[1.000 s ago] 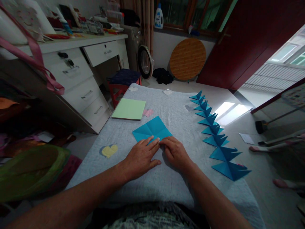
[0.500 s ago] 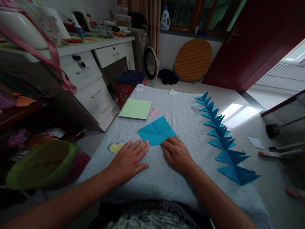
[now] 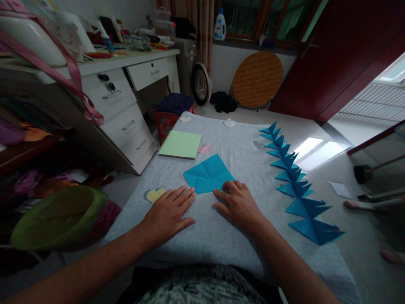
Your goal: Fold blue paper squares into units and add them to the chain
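A creased sheet of blue origami paper (image 3: pixel 209 172) lies on the cloth-covered table in front of me, one edge folded along the near side. My left hand (image 3: pixel 171 209) rests flat with its fingers stretched out, fingertips at the paper's lower left corner. At the lower right edge, my right hand (image 3: pixel 238 202) touches the paper with bent, slightly spread fingers; its thumb is apart from them. Neither hand grips the sheet. To the right stands a row of several folded blue paper cranes (image 3: pixel 294 177). A stack of light green paper (image 3: pixel 180 145) lies beyond my left hand.
The table carries a light grey cloth (image 3: pixel 202 249) with heart patches. On the left are a white desk with drawers (image 3: pixel 123 122) and a green-rimmed bin (image 3: pixel 57 219). A red stool (image 3: pixel 163 122) with a dark seat stands behind the table. A broom (image 3: pixel 362 173) is on the right.
My left hand has slid slightly left and down, off most of the paper's edge. My right hand's fingers have lifted and spread a little. The paper has barely moved.
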